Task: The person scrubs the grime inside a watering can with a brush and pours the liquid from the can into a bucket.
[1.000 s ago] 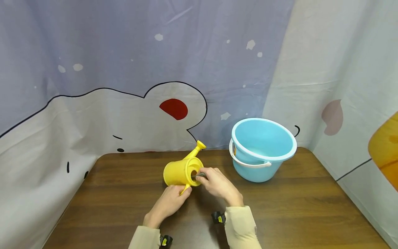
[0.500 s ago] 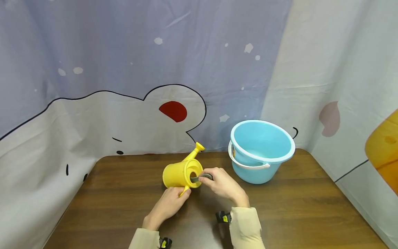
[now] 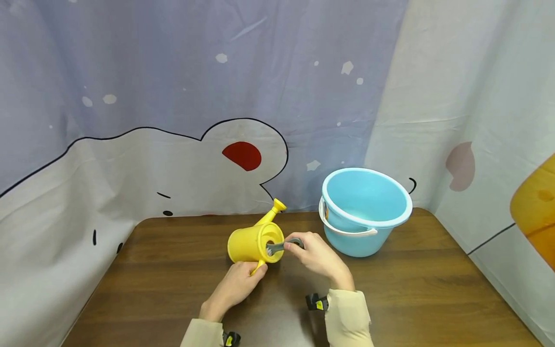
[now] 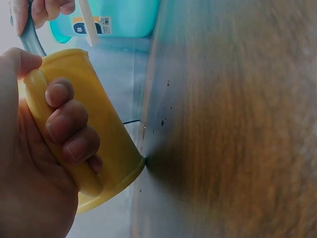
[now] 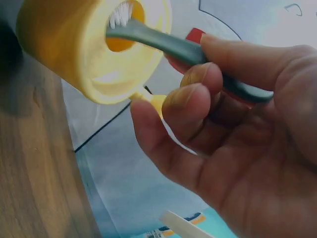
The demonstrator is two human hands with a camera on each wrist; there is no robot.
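A yellow watering can [image 3: 244, 244] lies tilted on its side over the table, its top facing right. My left hand [image 3: 236, 286] grips its handle; in the left wrist view the fingers [image 4: 67, 119] curl round it. My right hand [image 3: 318, 258] pinches a dark grey-green brush [image 3: 277, 247] between thumb and fingers. In the right wrist view the brush's white bristles [image 5: 120, 15] are at the round hole in the can's top, partly inside it. What lies deeper in the can is hidden.
A light blue bucket [image 3: 356, 241] with a white handle [image 3: 347, 232] stands at the back right of the wooden table [image 3: 416, 289]. A patterned curtain [image 3: 130, 168] hangs behind the table. Small drops [image 4: 162, 123] dot the tabletop in the left wrist view.
My right hand has moved right, drawing the brush partly out of the can, so its bristles now show. My left hand still holds the can in nearly the same place.
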